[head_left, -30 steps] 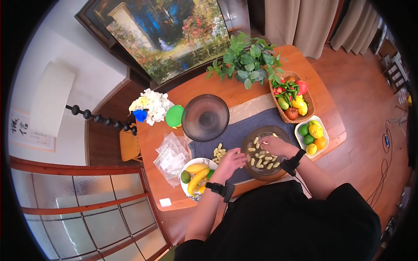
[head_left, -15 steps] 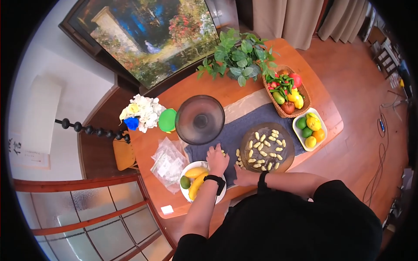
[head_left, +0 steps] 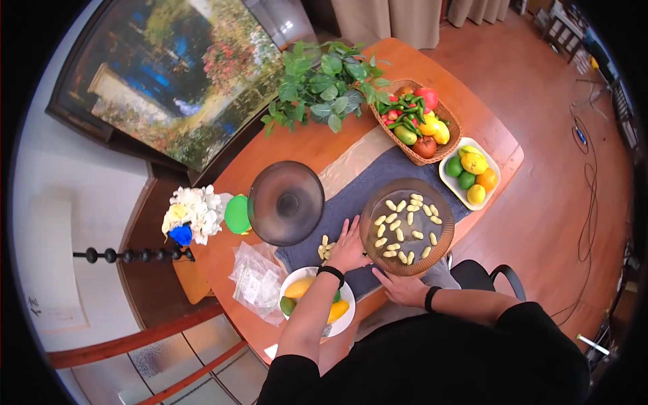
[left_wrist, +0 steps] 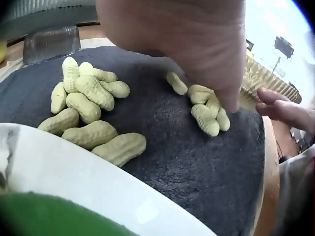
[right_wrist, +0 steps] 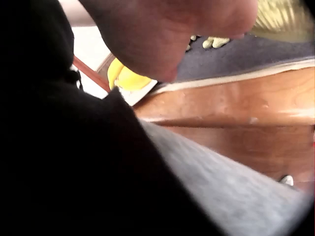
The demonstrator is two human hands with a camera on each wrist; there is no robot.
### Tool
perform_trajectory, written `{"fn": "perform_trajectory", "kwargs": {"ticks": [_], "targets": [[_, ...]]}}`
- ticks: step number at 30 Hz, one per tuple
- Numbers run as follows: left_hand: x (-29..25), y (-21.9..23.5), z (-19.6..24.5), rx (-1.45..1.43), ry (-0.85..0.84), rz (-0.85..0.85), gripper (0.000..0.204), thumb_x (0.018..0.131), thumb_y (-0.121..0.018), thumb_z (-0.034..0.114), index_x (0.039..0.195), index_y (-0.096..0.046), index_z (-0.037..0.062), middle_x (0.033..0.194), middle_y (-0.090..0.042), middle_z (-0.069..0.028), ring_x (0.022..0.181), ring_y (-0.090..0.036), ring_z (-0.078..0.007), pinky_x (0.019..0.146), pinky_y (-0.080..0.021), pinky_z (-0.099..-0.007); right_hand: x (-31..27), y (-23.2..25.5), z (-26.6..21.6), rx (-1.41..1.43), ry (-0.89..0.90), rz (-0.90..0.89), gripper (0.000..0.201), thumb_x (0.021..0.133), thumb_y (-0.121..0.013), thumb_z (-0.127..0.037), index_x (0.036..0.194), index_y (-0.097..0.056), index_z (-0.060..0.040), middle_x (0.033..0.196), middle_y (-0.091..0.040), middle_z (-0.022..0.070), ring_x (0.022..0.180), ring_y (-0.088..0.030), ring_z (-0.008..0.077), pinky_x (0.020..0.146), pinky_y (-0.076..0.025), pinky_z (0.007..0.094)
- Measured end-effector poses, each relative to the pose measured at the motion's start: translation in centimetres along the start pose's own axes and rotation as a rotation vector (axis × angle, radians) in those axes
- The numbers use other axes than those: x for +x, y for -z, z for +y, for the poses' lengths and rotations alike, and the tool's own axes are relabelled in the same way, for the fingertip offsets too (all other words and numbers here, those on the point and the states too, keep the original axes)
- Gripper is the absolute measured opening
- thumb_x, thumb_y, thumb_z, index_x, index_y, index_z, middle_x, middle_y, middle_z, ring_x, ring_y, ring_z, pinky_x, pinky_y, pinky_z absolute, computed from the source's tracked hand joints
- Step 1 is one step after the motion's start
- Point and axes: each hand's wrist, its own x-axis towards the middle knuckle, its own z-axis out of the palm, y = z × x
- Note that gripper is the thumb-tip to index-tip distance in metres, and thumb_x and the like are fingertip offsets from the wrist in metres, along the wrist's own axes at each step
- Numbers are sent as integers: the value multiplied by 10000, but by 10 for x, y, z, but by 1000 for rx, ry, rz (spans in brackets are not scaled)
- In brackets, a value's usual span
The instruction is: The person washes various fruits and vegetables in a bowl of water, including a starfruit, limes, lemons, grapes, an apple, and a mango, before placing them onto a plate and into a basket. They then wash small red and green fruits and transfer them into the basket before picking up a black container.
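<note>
My left hand (head_left: 349,250) reaches over the dark blue cloth with its fingers extended, beside the left side of a brown ribbed glass plate (head_left: 442,237). Pale peanuts (head_left: 399,235) lie scattered on that plate. At the plate's near rim is my right hand (head_left: 403,289), its fingers pointing toward the left hand. The left wrist view shows a small cluster of peanuts (left_wrist: 205,117) on the cloth, partly covered by my left hand (left_wrist: 182,39). A larger peanut pile (left_wrist: 91,96) lies farther left. In the right wrist view, my right hand (right_wrist: 162,34) hides part of the cloth.
A white plate (head_left: 348,297) of fruit sits under my left forearm, beside a clear plastic bag (head_left: 255,278). Behind them stands an upturned dark glass bowl (head_left: 286,202). At the right are a wicker basket (head_left: 403,150) of produce and a white fruit tray (head_left: 448,177).
My right hand left the peanuts on the glass plate and moved to its near rim. My left hand went over the left peanut pile, then rightward beside the plate. The head view turned.
</note>
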Motion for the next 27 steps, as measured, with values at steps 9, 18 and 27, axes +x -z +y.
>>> {"fn": "perform_trajectory", "kwargs": {"ticks": [9,18,27], "targets": [[8,1,-16,55,-35,-81,691,874,-602,368,1471,-396,88,1566,-295,-186,1458,-240,-388,1197,-118,-555,41,-43,-3,-362,-103,73,674,902,-535,-176,1450,-281,122,1474,-360,303,1375,-375,430,1162,-295,464],[-51,11,-43,-39,334,109,569,946,-550,227,1458,-389,37,1523,-366,-215,1420,-320,-395,1165,-249,-508,89,-20,-12,-163,-17,161,715,863,-595,-154,1443,-287,128,1521,-244,328,1453,-201,463,1187,-221,509],[-54,-16,-32,-511,584,311,502,990,-485,241,1410,-436,-29,1453,-412,-307,1373,-389,-422,1143,-318,-420,119,-34,-22,284,-187,358,725,871,-640,-226,1429,-323,110,1479,-291,351,1423,-215,502,1186,-187,528]]}}
